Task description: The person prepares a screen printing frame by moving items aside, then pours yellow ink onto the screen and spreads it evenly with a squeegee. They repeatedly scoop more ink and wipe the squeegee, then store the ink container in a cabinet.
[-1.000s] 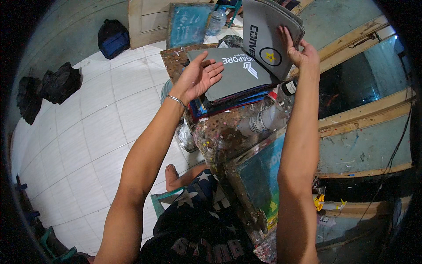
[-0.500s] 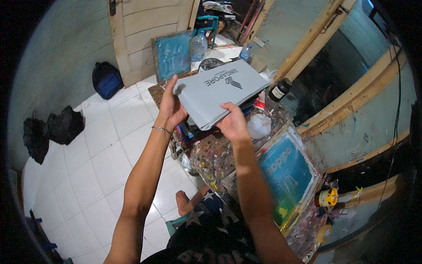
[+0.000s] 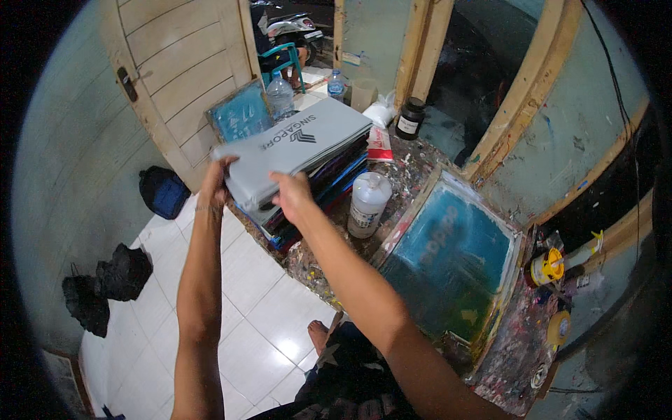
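Together both hands, left hand (image 3: 213,183) and right hand (image 3: 292,197), grip flat grey folder (image 3: 294,143)

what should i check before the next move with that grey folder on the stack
1. Left hand grips the grey folder at its near corner: ok.
2. Right hand rests on the folder's near edge: ok.
3. Folder lies flat on the stack of folders: ok.
4. Stack edges squared: not ok, coloured edges stick out unevenly.
5. White plastic jug stands upright and close beside the stack: ok, though tight.
6. Whether the stack sits wholly on the paint-stained table: cannot tell.
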`<act>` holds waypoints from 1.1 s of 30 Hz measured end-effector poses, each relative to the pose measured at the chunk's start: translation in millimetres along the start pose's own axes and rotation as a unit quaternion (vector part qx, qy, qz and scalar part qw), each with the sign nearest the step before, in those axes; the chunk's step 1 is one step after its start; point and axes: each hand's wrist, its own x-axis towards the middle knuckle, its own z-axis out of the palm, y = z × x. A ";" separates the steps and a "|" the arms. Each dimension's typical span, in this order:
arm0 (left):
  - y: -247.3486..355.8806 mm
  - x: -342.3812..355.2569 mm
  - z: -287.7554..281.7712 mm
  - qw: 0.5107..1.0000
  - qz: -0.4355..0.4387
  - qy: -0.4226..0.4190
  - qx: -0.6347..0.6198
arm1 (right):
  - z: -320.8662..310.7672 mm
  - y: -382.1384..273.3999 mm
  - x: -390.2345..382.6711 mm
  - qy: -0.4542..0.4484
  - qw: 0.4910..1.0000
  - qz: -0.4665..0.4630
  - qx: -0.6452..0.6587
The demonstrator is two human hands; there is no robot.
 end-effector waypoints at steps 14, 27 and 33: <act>-18.6 -15.0 -4.2 0.999 0.015 -0.027 0.020 | -2.2 -9.3 -19.5 0.040 0.996 0.013 -0.075; -55.9 -68.7 -17.6 0.985 0.161 0.036 -0.049 | -193.2 12.2 -233.0 -0.116 0.988 -0.006 -0.104; -87.1 -111.1 0.8 0.905 0.348 0.193 0.150 | -269.8 5.3 -355.4 0.029 0.988 -0.072 -0.130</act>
